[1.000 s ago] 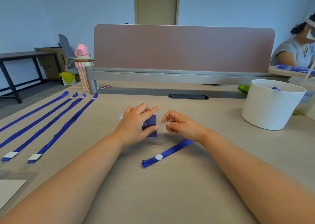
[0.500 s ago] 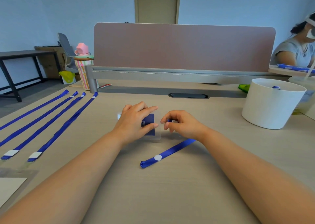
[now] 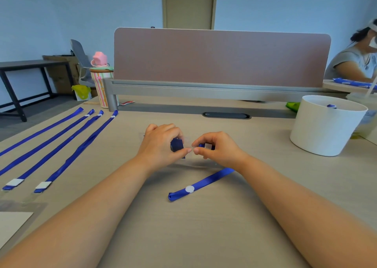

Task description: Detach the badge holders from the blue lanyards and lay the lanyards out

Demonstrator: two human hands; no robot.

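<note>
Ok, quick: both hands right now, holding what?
Left hand: closed on the clear badge holder.
Right hand: pinched on the lanyard clip at the holder.

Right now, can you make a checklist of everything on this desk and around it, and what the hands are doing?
Surface: tan desk, flat, with a divider panel along the far edge.
Job's things: four lanyards laid out straight at left; a fifth lanyard trails from the right hand; clear holder between both hands.
Clutter: white tub at right with something blue inside; striped cup; card at the near left edge.
Hands: left hand grips the holder; right hand pinches the lanyard's end at the holder.
Cables: nothing seen; dark grommet in the desk.
Surroundings: door, side table, chair, another person at right.
</note>
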